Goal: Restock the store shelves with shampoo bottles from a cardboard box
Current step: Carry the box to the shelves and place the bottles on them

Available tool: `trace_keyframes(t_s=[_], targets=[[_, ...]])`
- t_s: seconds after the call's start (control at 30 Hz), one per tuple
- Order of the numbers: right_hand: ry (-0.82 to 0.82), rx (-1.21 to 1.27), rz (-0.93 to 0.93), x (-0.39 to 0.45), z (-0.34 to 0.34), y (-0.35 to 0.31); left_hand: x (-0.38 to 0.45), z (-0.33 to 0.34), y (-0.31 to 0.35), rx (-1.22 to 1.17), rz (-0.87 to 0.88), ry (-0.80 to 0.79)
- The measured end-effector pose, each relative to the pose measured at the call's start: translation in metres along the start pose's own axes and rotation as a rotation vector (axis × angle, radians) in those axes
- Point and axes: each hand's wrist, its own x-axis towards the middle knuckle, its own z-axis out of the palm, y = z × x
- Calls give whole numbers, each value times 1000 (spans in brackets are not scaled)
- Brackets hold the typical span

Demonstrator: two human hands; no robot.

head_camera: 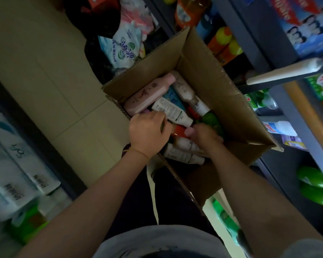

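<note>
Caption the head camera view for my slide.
Both hands, left hand and right hand, reach among mixed bottles in an open brown cardboard box beside stocked shelves.

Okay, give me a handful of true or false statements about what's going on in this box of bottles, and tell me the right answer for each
1. Both hands reach into the cardboard box. True.
2. The box is empty. False: several bottles lie in it, among them a pink bottle and a white bottle.
3. The box flaps are folded shut. False: they stand open.
4. The bottles stand upright in neat rows. False: they lie on their sides, jumbled.
5. The left hand is beside the pink bottle, at the box's left wall. True.
6. The right hand is next to a green bottle. True.
</note>
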Motion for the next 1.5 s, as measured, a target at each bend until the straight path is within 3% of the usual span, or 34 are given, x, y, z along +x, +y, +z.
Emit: trace_keyframes(t_s=[0.13,0.27,0.33,0.43,0.57,0.6,0.67,0.83,0.93,1.03,1.27,1.4,1.5], targets=[[216,470,-232,-38,-33,-1,2,-6,7,69,-73,-137],[358,1116,-302,-105,-82,-4,8,-31,43,-324,-263,-510],[423,1304,-319,-140,-102,-1,10,-44,78,-340,-174,-460],[491,1388,-388,-194,-134,12,21,-76,128,-444,-147,-270],[511,1333,-536,-266,-170,53,42,-130,186,-1234,-460,-524],[529,1290,-567,-281,-175,64,44,-144,201,-1383,-477,-587],[529,1318,-650,-312,-182,86,48,-164,231,-1442,-379,-642],[615,1387,-768,-382,-196,130,50,-202,306,-1190,-70,-559],[740,1373,-814,-417,-205,156,48,-229,349,-1066,30,-464],[874,1299,-846,-453,-220,177,46,-253,389,-1031,246,-357],[1467,1118,-820,-514,-274,214,80,-300,455,-965,682,-122],[1589,1108,-855,-531,-311,226,122,-296,467,-350,698,83],[1610,1074,-853,-528,-337,226,132,-288,465,-119,711,105]])
